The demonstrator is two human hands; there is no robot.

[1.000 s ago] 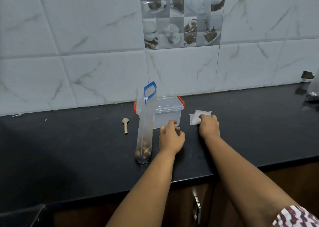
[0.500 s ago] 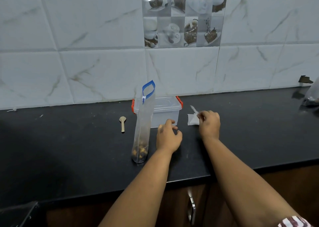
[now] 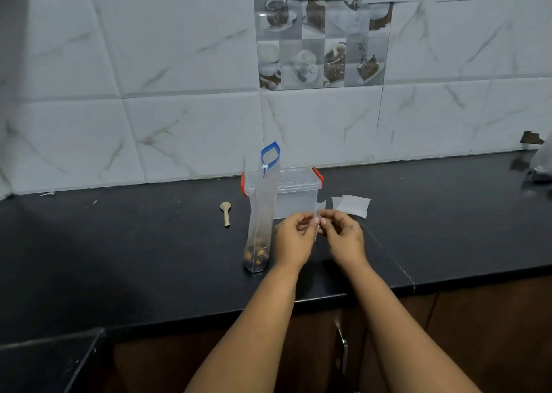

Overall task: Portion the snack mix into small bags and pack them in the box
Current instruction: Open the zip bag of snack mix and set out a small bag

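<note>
A black counter [image 3: 119, 243] runs the full width of the view, matte and dark, with a few pale specks near its back left edge. Behind it rises a wall of white marble-look tiles [image 3: 179, 49] with grey-green veins; one decorative panel [image 3: 322, 43] shows cups and coffee beans. Below the counter's front edge are brown wooden cabinet doors [image 3: 478, 333] with a metal handle [image 3: 343, 351]. At lower left a dark raised edge [image 3: 50, 359] cuts into view.

Near the counter's middle stands a tall clear bag [image 3: 263, 213] with a blue zip top, upright, holding snack mix [image 3: 257, 253] at its bottom. Just behind it sits a clear box [image 3: 295, 195] with its lid on and red clips at both ends. A small wooden spoon [image 3: 225, 212] lies to the left of the bag, apart from it. To the right of the box, a few small bags [image 3: 352, 206] lie flat in a loose stack. At the far right edge a crumpled clear plastic item [image 3: 542, 165] is partly out of frame.

Both hands are raised just in front of the box. The left hand [image 3: 291, 240] and right hand [image 3: 343, 237] meet at a single small bag [image 3: 317, 213], each pinching it between curled fingers and thumb. The bag is seen nearly edge-on, so whether its mouth is open cannot be told.
</note>
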